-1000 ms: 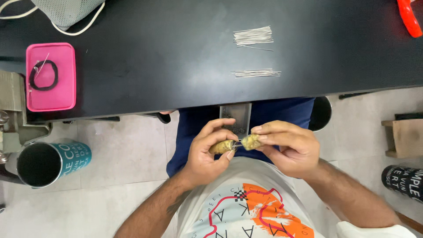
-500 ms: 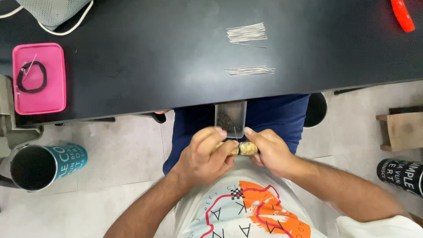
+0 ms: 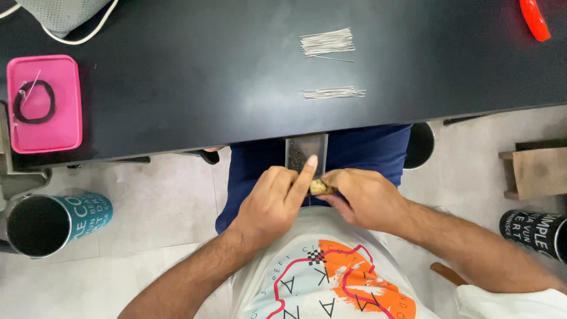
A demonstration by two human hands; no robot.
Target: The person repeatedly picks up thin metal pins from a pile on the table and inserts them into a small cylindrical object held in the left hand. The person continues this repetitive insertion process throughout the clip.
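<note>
My left hand (image 3: 273, 201) and my right hand (image 3: 361, 196) meet over my lap, below the black table (image 3: 177, 88). Both pinch a small yellowish-brown lump (image 3: 319, 187) between them. My left forefinger points up along a small clear tray (image 3: 305, 153) of dark powder resting on my blue trousers. Two bunches of thin pale sticks lie on the table above, one farther away (image 3: 327, 42) and one nearer (image 3: 333, 93).
A pink case (image 3: 42, 103) with a black loop on it sits at the table's left. A grey mesh bag (image 3: 65, 15) and a red tool (image 3: 534, 18) lie at the far corners. Teal (image 3: 44, 221) and black (image 3: 534, 233) cans stand on the floor, with a wooden box (image 3: 537, 171) at right.
Both hands have drawn closer together over the lump. My left forefinger has straightened up toward the tray. The view has shifted slightly.
</note>
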